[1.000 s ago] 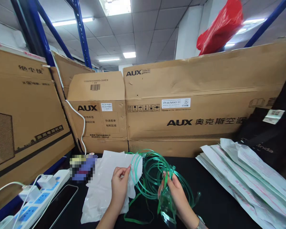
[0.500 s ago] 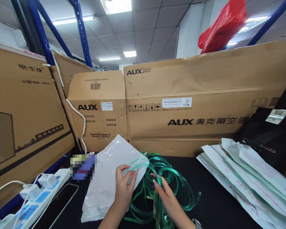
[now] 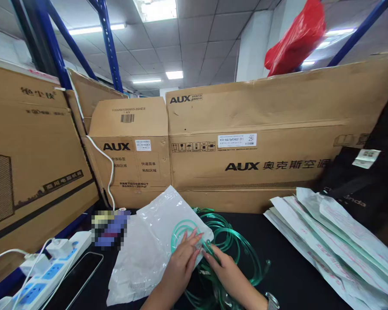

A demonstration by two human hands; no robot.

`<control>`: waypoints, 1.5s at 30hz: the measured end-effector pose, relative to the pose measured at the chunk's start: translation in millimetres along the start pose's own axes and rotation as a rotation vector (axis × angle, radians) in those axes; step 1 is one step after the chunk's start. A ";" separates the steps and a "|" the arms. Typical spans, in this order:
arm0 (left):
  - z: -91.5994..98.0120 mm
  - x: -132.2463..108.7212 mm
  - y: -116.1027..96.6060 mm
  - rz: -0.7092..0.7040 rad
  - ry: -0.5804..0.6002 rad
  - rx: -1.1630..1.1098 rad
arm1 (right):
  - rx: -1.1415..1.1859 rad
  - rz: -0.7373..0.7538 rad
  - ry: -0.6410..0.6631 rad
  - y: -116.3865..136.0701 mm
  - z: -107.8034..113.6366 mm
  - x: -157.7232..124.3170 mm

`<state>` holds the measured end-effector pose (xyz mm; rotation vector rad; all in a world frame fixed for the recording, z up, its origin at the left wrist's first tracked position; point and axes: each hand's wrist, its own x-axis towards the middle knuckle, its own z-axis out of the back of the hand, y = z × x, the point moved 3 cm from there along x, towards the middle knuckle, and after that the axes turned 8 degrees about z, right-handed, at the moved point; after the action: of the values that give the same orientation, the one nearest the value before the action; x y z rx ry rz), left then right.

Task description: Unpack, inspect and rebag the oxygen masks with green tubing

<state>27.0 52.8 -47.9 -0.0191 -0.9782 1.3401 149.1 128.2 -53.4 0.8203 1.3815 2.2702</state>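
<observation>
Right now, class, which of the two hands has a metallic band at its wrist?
The right hand, with its fingers at the green tubing: a metallic band shows behind it. The left hand, over the white bag, shows none.

1. Looks like a storeroom or packing workroom: a slotted blue rack post (image 3: 109, 47) rises beyond the bench's (image 3: 287, 275) far left corner.
2. Printed cardboard (image 3: 278, 112) walls its far edge.
3. Strip and panel lights (image 3: 155, 9) brighten a tiled ceiling (image 3: 197, 38).
</observation>
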 end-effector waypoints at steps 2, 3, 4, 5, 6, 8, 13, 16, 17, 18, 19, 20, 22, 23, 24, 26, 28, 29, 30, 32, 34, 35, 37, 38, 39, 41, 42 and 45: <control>-2.6 -1.1 -3.3 -0.047 0.035 -0.015 | -0.054 -0.010 0.052 -0.3 4.1 0.2; -3.8 -1.5 -3.9 -0.053 0.041 -0.019 | -0.084 -0.023 0.075 -2.0 5.8 -0.3; -4.8 -2.0 -3.9 -0.044 0.037 -0.019 | -0.119 -0.046 0.094 -4.5 7.0 -1.3; -5.7 -2.6 -3.5 -0.028 0.026 -0.014 | -0.158 -0.075 0.112 -7.4 7.6 -2.8; -6.3 -3.3 -3.2 -0.016 0.012 -0.004 | -0.198 -0.108 0.129 -10.4 7.4 -4.7; -7.3 -4.9 -3.9 -0.026 -0.008 0.032 | -0.260 -0.156 0.157 -14.9 4.6 -8.9; -9.0 -7.6 -13.7 -0.192 -0.005 0.154 | -0.274 -0.154 0.198 -13.7 -5.7 -13.5; -8.6 -7.5 -17.2 -0.267 -0.030 0.207 | -0.255 -0.127 0.153 -9.4 -3.5 -9.8; -7.8 -7.2 -16.5 -0.264 -0.049 0.222 | -0.250 -0.110 0.140 -7.9 -1.8 -8.3; -6.4 -6.9 -14.8 -0.244 -0.081 0.232 | -0.247 -0.096 0.130 -6.6 0.1 -7.3; -4.4 -6.6 -12.2 -0.208 -0.120 0.236 | -0.247 -0.087 0.125 -5.6 1.6 -7.0; -2.0 -6.4 -9.0 -0.161 -0.164 0.235 | -0.252 -0.084 0.123 -4.9 2.5 -7.4; 2.7 -6.6 -3.0 -0.072 -0.246 0.224 | -0.270 -0.090 0.130 -4.5 2.1 -10.3; 4.5 -6.8 -1.2 -0.048 -0.274 0.218 | -0.283 -0.097 0.137 -4.9 0.8 -12.4; 5.6 -6.9 -0.7 -0.044 -0.287 0.219 | -0.295 -0.106 0.147 -5.6 -1.0 -14.5; 4.9 -6.7 -3.7 -0.102 -0.259 0.246 | -0.308 -0.118 0.150 -7.7 -4.5 -17.3; 1.4 -6.6 -10.4 -0.227 -0.183 0.279 | -0.281 -0.126 0.114 -10.8 -5.5 -16.2; -0.4 -6.6 -13.5 -0.282 -0.148 0.293 | -0.239 -0.126 0.083 -12.5 -4.8 -13.9; -1.7 -6.6 -15.6 -0.319 -0.126 0.304 | -0.173 -0.125 0.051 -14.1 -3.7 -10.7; -2.7 -6.4 -16.3 -0.336 -0.117 0.318 | 0.036 -0.141 -0.003 -17.0 -1.1 -3.2; -2.6 -6.2 -12.9 -0.304 -0.114 0.333 | 0.318 -0.200 -0.035 -18.2 1.0 2.8; -2.6 -6.3 -10.5 -0.286 -0.106 0.339 | 0.469 -0.245 -0.041 -17.6 1.5 4.2; -2.0 -6.2 -5.1 -0.228 -0.103 0.344 | 0.747 -0.366 -0.053 -13.8 2.7 3.7; -1.3 -5.9 -2.3 -0.188 -0.112 0.342 | 0.863 -0.417 -0.066 -10.5 3.9 2.4; -0.3 -5.5 0.3 -0.142 -0.133 0.339 | 0.959 -0.446 -0.079 -6.3 5.9 1.1; 2.5 -4.5 4.8 -0.054 -0.201 0.326 | 1.089 -0.395 -0.111 3.5 12.2 -0.2; 4.1 -4.1 6.7 -0.016 -0.243 0.318 | 1.114 -0.326 -0.122 8.3 15.9 -0.1; 8.5 -3.2 11.0 0.054 -0.350 0.281 | 1.011 -0.152 -0.080 16.9 20.6 0.3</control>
<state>13.5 49.0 -50.4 0.4176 -1.0754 1.5525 161.9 134.7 -31.1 0.9933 2.4596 1.3037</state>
